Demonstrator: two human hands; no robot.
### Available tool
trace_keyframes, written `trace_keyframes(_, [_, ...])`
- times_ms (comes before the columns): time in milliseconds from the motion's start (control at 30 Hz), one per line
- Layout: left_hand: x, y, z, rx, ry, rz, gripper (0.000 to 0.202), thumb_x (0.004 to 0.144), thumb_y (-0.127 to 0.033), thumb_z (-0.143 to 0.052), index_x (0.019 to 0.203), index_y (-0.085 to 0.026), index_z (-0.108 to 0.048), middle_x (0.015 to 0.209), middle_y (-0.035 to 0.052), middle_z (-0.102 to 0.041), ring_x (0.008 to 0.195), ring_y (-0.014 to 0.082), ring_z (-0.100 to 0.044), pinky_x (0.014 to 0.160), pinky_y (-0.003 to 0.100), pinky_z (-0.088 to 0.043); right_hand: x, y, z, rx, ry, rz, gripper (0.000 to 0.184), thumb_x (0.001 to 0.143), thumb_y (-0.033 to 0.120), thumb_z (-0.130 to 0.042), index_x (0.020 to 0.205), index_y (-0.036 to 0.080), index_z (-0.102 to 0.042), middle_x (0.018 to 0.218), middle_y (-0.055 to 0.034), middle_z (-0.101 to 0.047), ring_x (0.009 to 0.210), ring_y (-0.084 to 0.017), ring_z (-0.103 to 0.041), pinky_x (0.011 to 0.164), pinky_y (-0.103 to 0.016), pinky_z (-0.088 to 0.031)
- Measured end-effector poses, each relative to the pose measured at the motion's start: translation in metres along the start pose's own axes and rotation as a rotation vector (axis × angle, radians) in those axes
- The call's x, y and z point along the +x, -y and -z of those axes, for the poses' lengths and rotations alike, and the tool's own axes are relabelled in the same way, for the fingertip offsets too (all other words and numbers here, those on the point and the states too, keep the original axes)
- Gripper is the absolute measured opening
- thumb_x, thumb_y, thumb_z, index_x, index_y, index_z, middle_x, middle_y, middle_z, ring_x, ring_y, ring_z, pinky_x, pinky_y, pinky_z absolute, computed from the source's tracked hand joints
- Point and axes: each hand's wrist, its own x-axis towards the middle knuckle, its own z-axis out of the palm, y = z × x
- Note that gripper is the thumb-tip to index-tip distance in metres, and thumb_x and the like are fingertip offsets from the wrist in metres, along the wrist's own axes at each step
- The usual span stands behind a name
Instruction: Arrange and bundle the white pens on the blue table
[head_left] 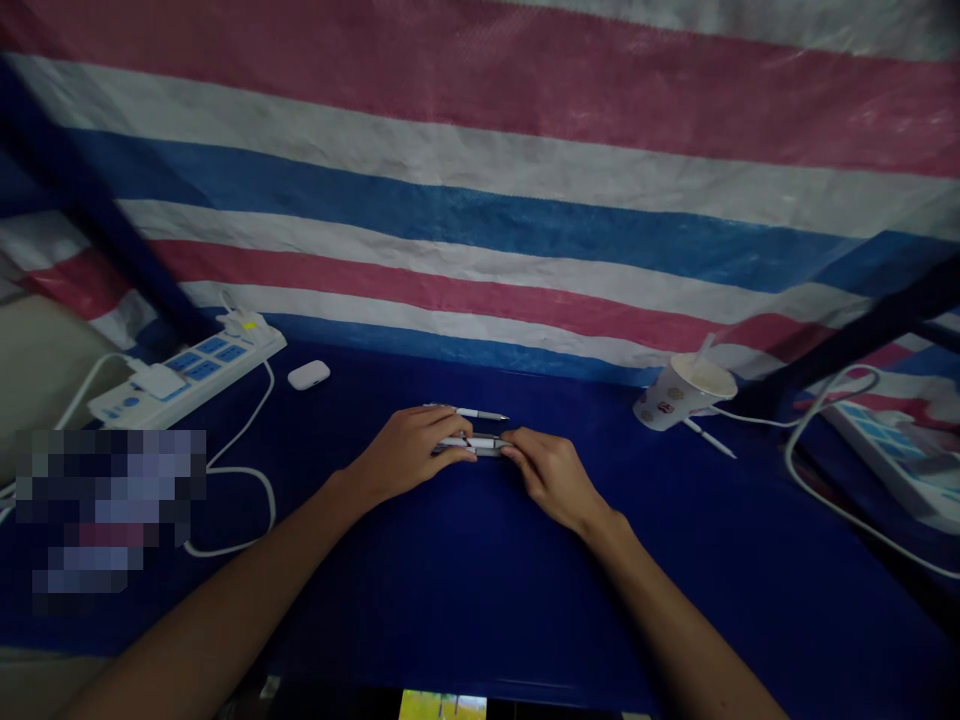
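Observation:
Over the middle of the blue table (465, 590), my left hand (412, 450) closes its thumb and fingers around the left part of some white-and-grey pens (486, 444). They lie side by side, and I cannot tell exactly how many there are. At their right end, the fingertips of my right hand (551, 470) pinch the tips. Just beyond them, another white pen (480, 413) with a grey end rests on the table, its left part partly hidden behind my left hand.
A power strip (202, 375) with plugs and white cables is at the left, near a small white case (308, 375). At the right are a paper cup (682, 390), a thin white stick (709, 438) and another power strip (896, 455). A striped sheet (480, 225) hangs behind.

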Motion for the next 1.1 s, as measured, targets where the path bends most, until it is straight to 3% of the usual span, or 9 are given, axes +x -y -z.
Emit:
trace_keyframes(167, [0.0002,-0.0005,-0.0013,0.014,-0.022,-0.012,0.015,0.099,-0.033,-0.058,0.103,-0.021,-0.065,0.102,0.0018,-0.071,0.095,0.0173,-0.066,0.089,0.033,-0.049,-0.0005,-0.0010,-0.0023,0.029,0.011,-0.013,0.028,0.105,0.033,-0.039,0.111,0.021,-0.062,0.096,-0.0056,-0.069,0.080,-0.019,-0.063,0.074,-0.031,-0.045])
trace_keyframes(333, [0.0005,-0.0006,-0.0010,0.017,0.006,-0.004,0.022,0.104,-0.028,-0.048,0.101,-0.020,-0.068,0.096,0.0007,-0.073,0.090,0.0165,-0.068,0.085,0.033,-0.050,0.0001,0.0022,-0.0010,0.047,-0.036,0.001,0.026,0.104,0.030,-0.041,0.116,0.020,-0.062,0.093,-0.0062,-0.067,0.079,-0.019,-0.062,0.072,-0.031,-0.044])
trace_keyframes(500, [-0.0005,0.0008,-0.0040,0.045,-0.016,0.026,0.023,0.099,-0.035,-0.058,0.118,-0.023,-0.061,0.108,0.0022,-0.072,0.097,0.0193,-0.068,0.089,0.035,-0.050,0.0005,0.0041,-0.0011,0.075,-0.070,-0.041,0.025,0.103,0.029,-0.043,0.114,0.022,-0.064,0.096,-0.0060,-0.068,0.081,-0.019,-0.063,0.073,-0.032,-0.046])
trace_keyframes(600, [-0.0007,0.0010,-0.0046,0.054,-0.015,0.031,0.016,0.102,-0.033,-0.053,0.111,-0.022,-0.061,0.102,0.0018,-0.072,0.094,0.0183,-0.068,0.086,0.034,-0.049,0.0005,0.0043,-0.0030,0.106,-0.093,-0.050,0.025,0.103,0.030,-0.044,0.116,0.024,-0.065,0.095,-0.0057,-0.068,0.078,-0.018,-0.062,0.073,-0.032,-0.047])
trace_keyframes(733, [-0.0002,0.0004,-0.0033,0.048,-0.020,0.046,0.017,0.103,-0.033,-0.049,0.106,-0.021,-0.060,0.096,0.0011,-0.071,0.087,0.0168,-0.067,0.081,0.032,-0.048,0.0008,0.0046,-0.0041,0.184,-0.191,-0.129,0.033,0.096,0.039,-0.059,0.125,0.024,-0.062,0.098,-0.0059,-0.070,0.078,-0.020,-0.064,0.072,-0.033,-0.050])
trace_keyframes(833, [0.0001,0.0000,-0.0024,0.039,-0.036,0.053,0.019,0.104,-0.034,-0.048,0.104,-0.021,-0.061,0.093,0.0013,-0.070,0.083,0.0159,-0.066,0.078,0.031,-0.048,0.0018,0.0043,-0.0030,0.245,-0.260,-0.239,0.025,0.097,0.042,-0.056,0.108,0.023,-0.069,0.090,-0.0053,-0.071,0.075,-0.020,-0.064,0.069,-0.033,-0.050])
trace_keyframes(933, [0.0000,0.0001,-0.0022,0.025,-0.036,0.056,0.019,0.104,-0.033,-0.047,0.102,-0.021,-0.062,0.090,0.0013,-0.069,0.081,0.0154,-0.064,0.076,0.030,-0.047,0.0034,0.0031,-0.0023,0.358,-0.281,-0.239,0.020,0.096,0.037,-0.057,0.098,0.023,-0.070,0.091,-0.0054,-0.069,0.073,-0.019,-0.063,0.069,-0.032,-0.051])
trace_keyframes(1033, [-0.0001,0.0003,-0.0024,0.016,-0.035,0.070,0.019,0.104,-0.031,-0.047,0.103,-0.020,-0.062,0.091,0.0014,-0.069,0.082,0.0155,-0.064,0.076,0.030,-0.047,0.0046,0.0012,-0.0034,0.492,-0.275,-0.231,0.031,0.088,0.036,-0.069,0.116,0.025,-0.066,0.107,-0.0064,-0.067,0.079,-0.018,-0.065,0.074,-0.033,-0.053])
trace_keyframes(1100, [-0.0002,0.0003,-0.0024,0.010,-0.032,0.081,0.018,0.103,-0.032,-0.048,0.104,-0.021,-0.061,0.092,0.0012,-0.069,0.083,0.0154,-0.064,0.077,0.030,-0.047,0.0048,0.0000,-0.0041,0.533,-0.266,-0.293,0.041,0.086,0.039,-0.071,0.124,0.024,-0.063,0.099,-0.0052,-0.068,0.075,-0.017,-0.064,0.072,-0.033,-0.053])
